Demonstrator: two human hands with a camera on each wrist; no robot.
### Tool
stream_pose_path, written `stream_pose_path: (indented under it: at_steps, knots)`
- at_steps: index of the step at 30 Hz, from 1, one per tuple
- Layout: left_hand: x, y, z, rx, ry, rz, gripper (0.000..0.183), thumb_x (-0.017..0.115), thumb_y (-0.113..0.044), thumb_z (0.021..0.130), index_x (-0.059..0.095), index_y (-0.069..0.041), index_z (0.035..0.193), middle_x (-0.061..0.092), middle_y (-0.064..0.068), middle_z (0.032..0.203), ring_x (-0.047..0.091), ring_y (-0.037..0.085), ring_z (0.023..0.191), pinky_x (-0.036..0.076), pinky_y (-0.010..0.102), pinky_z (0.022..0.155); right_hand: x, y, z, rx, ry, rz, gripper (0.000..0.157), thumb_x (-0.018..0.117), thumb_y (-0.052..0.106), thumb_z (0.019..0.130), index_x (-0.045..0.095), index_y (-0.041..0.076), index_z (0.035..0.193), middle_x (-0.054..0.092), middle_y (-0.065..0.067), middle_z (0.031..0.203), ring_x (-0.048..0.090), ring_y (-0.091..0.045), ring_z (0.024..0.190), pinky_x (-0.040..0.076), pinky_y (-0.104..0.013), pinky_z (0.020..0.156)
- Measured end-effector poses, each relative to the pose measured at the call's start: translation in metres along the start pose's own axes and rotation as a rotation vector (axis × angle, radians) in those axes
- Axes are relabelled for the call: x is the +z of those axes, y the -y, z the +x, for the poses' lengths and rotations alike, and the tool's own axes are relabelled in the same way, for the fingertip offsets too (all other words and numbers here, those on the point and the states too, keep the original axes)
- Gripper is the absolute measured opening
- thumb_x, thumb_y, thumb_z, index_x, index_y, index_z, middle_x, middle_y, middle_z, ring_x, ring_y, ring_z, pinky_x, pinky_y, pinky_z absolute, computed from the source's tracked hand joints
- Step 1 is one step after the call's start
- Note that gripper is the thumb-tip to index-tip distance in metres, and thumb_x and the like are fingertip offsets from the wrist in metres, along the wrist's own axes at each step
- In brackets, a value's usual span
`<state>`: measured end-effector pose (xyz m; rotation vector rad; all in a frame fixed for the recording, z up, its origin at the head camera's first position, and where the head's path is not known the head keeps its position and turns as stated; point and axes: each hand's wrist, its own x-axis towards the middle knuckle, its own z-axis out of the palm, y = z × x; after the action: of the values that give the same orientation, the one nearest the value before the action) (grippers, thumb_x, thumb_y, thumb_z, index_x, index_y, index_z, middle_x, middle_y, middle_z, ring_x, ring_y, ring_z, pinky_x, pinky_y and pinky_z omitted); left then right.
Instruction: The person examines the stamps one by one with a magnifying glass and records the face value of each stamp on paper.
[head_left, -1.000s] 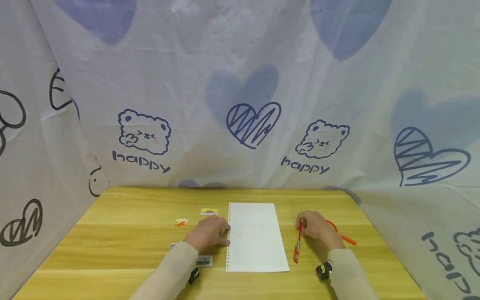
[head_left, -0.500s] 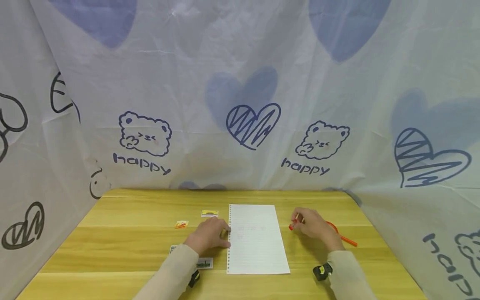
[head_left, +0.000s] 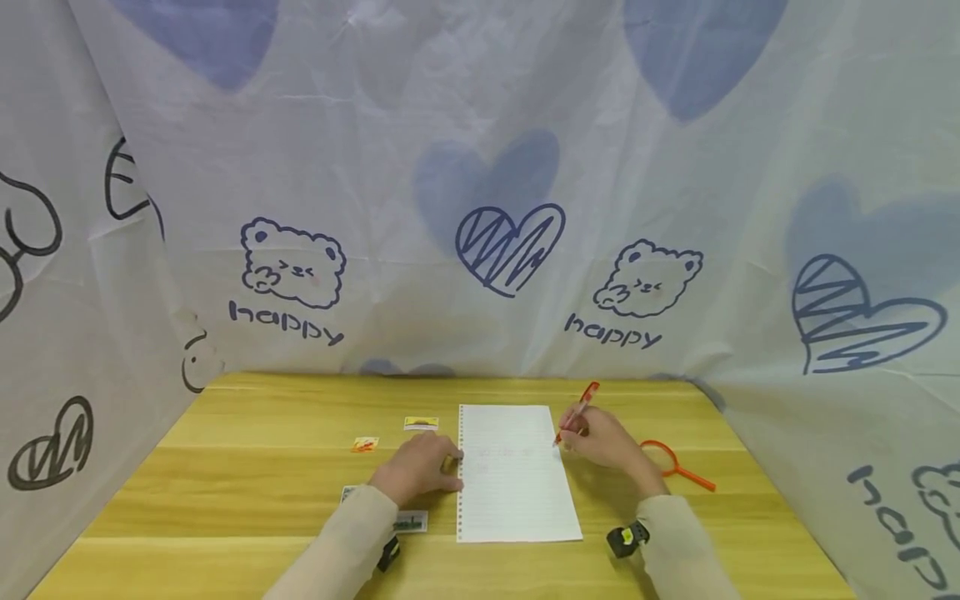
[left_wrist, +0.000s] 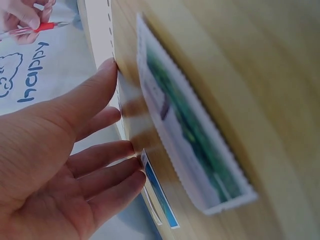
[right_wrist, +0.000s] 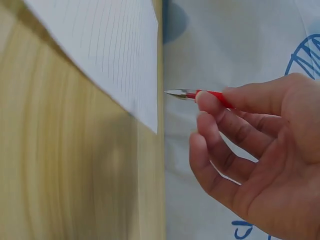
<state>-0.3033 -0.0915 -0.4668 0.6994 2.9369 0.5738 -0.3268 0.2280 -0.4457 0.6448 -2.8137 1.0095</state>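
Note:
A white lined sheet of paper, with punched holes along its left edge, lies on the wooden table. My left hand rests at that holed edge, thumb and fingertips touching it, fingers loosely spread. In my right hand a red pen is pinched between thumb and fingers, its cap end slanting up. The bare pen tip shows in the right wrist view. It is at the paper's right edge, and the right wrist view shows it apart from the sheet.
Left of the paper lie a yellow stamp, an orange stamp and a green stamp; another stamp is partly hidden by the left arm. An orange magnifying glass lies beyond the right wrist. A printed cloth hangs behind.
The pen has been turned over in my right hand, tip now toward the paper. That hand moved left to the sheet's edge, uncovering the magnifying glass's ring. My left hand stayed put.

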Motion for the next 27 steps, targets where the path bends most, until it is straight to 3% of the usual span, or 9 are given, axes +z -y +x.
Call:
stream_pose_path:
  at_steps: [8,13,16,21,27]
  knots:
    - [0.001,0.003,0.001,0.013,-0.009,-0.009,0.047,0.088,-0.027,0.082,0.075,-0.005,0.121,0.074,0.012,0.125,0.058,0.017,0.093,0.054,0.042,0.088,0.014,0.009,0.006,0.029,0.012,0.111,0.007,0.07,0.007,0.093,0.063,0.006,0.093,0.068,-0.006,0.081,0.057,-0.011,0.068,0.046,-0.02,0.06]
    - [0.002,0.004,0.002,0.022,-0.018,0.001,0.047,0.088,-0.027,0.081,0.075,-0.005,0.121,0.075,0.012,0.124,0.06,0.018,0.094,0.055,0.043,0.088,0.021,0.016,0.007,0.082,0.072,0.249,0.012,0.071,0.012,0.094,0.062,0.004,0.093,0.062,-0.005,0.076,0.058,-0.013,0.065,0.049,-0.022,0.059]
    - [0.004,0.005,0.003,0.021,-0.023,0.01,0.047,0.089,-0.028,0.081,0.076,-0.006,0.12,0.075,0.012,0.123,0.06,0.018,0.094,0.054,0.042,0.087,0.023,0.018,0.009,0.083,0.127,0.285,0.017,0.07,0.012,0.095,0.064,-0.001,0.104,0.065,-0.009,0.079,0.06,-0.015,0.068,0.052,-0.024,0.063]
    - [0.005,0.005,0.004,0.001,-0.024,0.006,0.048,0.089,-0.028,0.081,0.075,-0.006,0.121,0.074,0.012,0.123,0.061,0.02,0.098,0.054,0.044,0.091,0.026,0.02,0.012,0.109,0.228,0.296,0.023,0.066,0.015,0.099,0.07,0.001,0.116,0.075,-0.015,0.099,0.069,-0.02,0.081,0.062,-0.031,0.076]
    - [0.005,0.005,0.003,-0.005,-0.022,0.013,0.048,0.089,-0.029,0.081,0.075,-0.007,0.121,0.074,0.011,0.124,0.063,0.023,0.102,0.055,0.045,0.093,0.035,0.022,0.017,0.176,0.231,0.274,0.013,0.071,0.017,0.096,0.075,0.011,0.106,0.076,-0.007,0.097,0.068,-0.014,0.078,0.062,-0.031,0.077]
